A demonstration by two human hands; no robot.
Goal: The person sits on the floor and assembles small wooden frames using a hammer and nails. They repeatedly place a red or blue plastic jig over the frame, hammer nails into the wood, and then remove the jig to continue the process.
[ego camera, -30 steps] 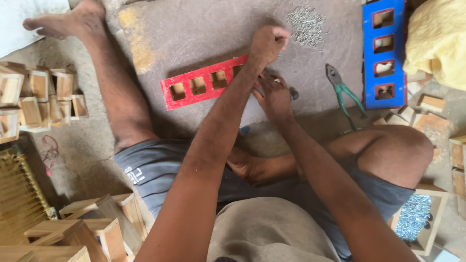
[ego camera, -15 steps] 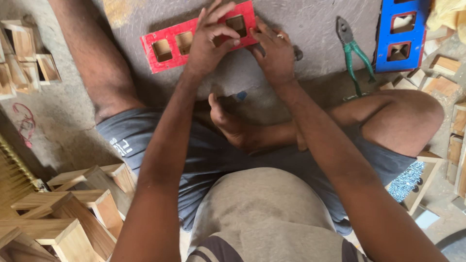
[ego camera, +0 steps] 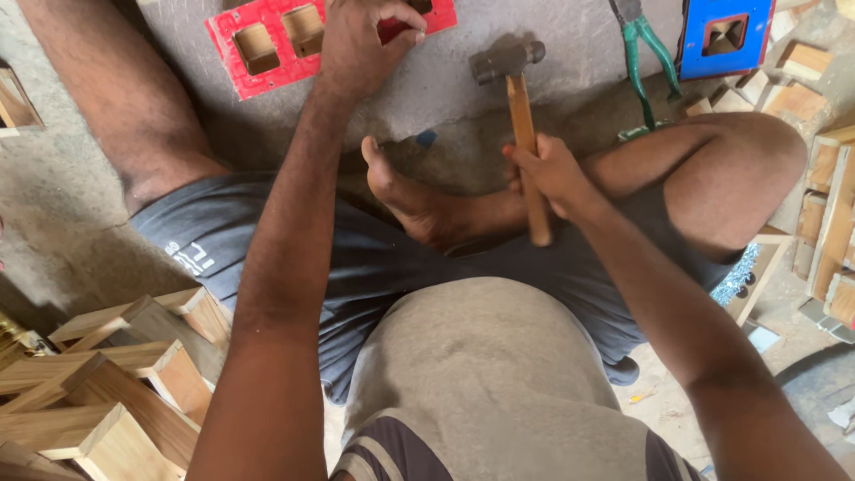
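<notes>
One hammer [ego camera: 521,134] in right hand [ego camera: 548,174].

Bare arms and bare legs, no sleeves in view; the foot [ego camera: 419,200] at centre is unshod. Dark grey-blue shorts [ego camera: 374,267] carry a small pale mark at 9 o'clock. A dusty grey-beige shirt [ego camera: 481,374] has dark bands at 6 o'clock

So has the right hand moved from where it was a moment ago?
Yes. The right hand has pulled back from the red frame toward the body and now grips a hammer.
</notes>
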